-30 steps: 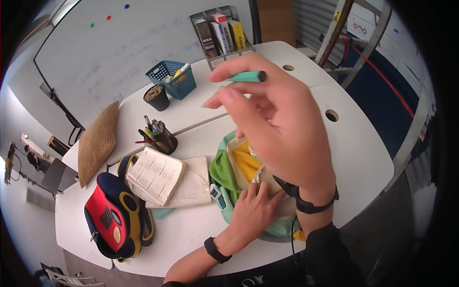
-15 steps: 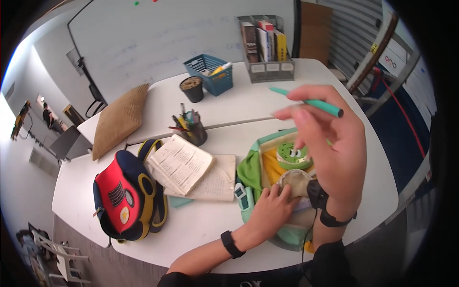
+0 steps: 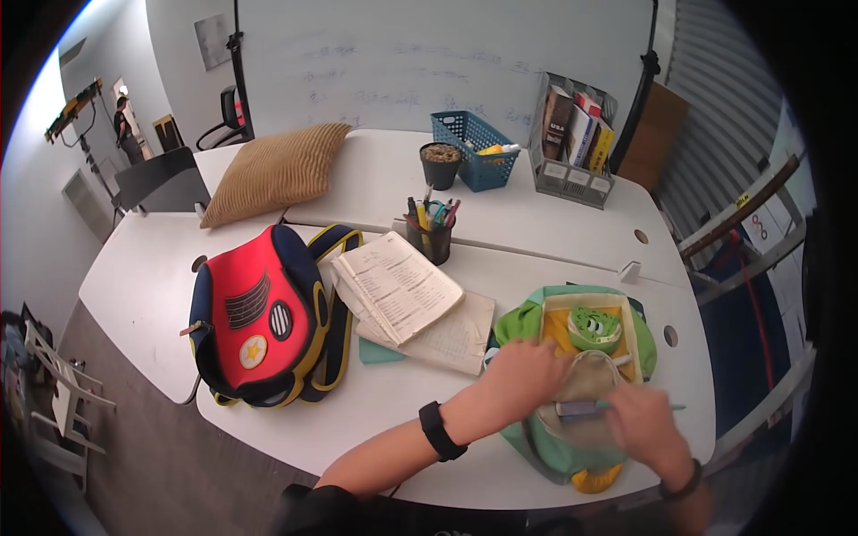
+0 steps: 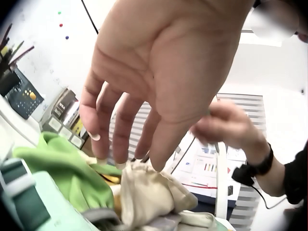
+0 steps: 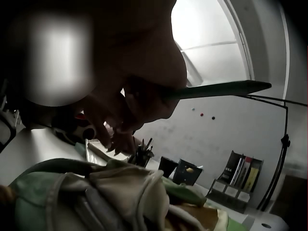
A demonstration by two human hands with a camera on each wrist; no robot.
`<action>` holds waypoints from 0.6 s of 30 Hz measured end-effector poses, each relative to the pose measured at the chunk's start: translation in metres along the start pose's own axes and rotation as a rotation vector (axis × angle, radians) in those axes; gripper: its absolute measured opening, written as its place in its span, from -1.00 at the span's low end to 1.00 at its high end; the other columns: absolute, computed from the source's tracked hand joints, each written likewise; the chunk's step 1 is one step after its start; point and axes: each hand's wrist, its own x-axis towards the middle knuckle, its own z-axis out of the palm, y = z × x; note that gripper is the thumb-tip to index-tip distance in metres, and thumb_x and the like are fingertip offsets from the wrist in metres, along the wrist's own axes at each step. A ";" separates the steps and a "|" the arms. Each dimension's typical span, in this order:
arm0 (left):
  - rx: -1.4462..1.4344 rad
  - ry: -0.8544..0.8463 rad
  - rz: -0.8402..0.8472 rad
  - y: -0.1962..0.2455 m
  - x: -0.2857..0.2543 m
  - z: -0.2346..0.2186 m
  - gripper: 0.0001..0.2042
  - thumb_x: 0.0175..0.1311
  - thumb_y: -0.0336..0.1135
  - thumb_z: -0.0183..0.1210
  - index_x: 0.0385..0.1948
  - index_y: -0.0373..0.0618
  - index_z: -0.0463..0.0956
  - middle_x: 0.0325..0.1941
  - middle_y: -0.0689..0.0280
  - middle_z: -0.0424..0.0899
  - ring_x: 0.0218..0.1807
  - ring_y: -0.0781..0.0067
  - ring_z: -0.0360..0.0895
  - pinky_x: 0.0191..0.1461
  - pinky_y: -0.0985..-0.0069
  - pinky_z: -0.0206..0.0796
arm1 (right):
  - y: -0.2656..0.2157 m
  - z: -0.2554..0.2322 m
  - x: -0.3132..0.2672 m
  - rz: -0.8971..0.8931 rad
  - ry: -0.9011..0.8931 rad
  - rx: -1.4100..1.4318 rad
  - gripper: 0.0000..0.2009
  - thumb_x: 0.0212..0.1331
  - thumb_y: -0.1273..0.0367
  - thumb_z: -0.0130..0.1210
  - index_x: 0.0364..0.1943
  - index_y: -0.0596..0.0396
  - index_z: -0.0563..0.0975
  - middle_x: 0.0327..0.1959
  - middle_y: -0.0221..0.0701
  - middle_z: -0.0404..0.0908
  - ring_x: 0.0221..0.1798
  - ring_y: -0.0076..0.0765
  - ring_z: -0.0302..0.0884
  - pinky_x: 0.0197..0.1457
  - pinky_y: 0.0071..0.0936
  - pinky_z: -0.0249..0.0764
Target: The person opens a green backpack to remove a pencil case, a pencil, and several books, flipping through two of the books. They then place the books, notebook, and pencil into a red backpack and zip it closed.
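A green backpack [image 3: 550,451] lies unzipped at the right front of the table. My left hand [image 3: 523,380] is at its beige inner pocket [image 3: 590,375], thumb and fingertips pinching the cloth edge in the left wrist view. Over the same pocket, my right hand [image 3: 645,424], blurred, grips a slim teal pen [image 5: 216,90]. The pen sticks out on both sides of the fist in the head view. Just beyond the pocket, inside the bag, sits a green cartoon-face pouch [image 3: 594,328]. Something greyish lilac [image 3: 576,408] shows in the pocket opening.
Left of the bag lie an open book [image 3: 402,286] and a red and navy backpack [image 3: 268,313]. Behind them stand a pen cup [image 3: 431,239], a potted plant [image 3: 440,167], a blue basket [image 3: 487,170] and a book rack [image 3: 572,174]. A brown cushion [image 3: 277,174] lies back left.
My right hand has come down with the teal pen from in front of my face to the backpack's pocket. My left hand has stayed at the pocket. The head view has swung left.
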 end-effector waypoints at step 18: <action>-0.131 -0.002 -0.182 -0.023 -0.037 -0.088 -0.47 0.24 -0.17 0.29 0.23 -0.14 0.41 -0.20 0.06 0.63 -0.16 0.02 0.65 -0.07 0.22 0.50 | 0.010 0.070 0.004 -0.171 -0.049 -0.599 -0.86 -0.10 0.39 0.14 -0.43 0.13 0.55 -0.42 -0.37 0.46 -0.53 -0.33 0.56 -0.55 -0.37 0.52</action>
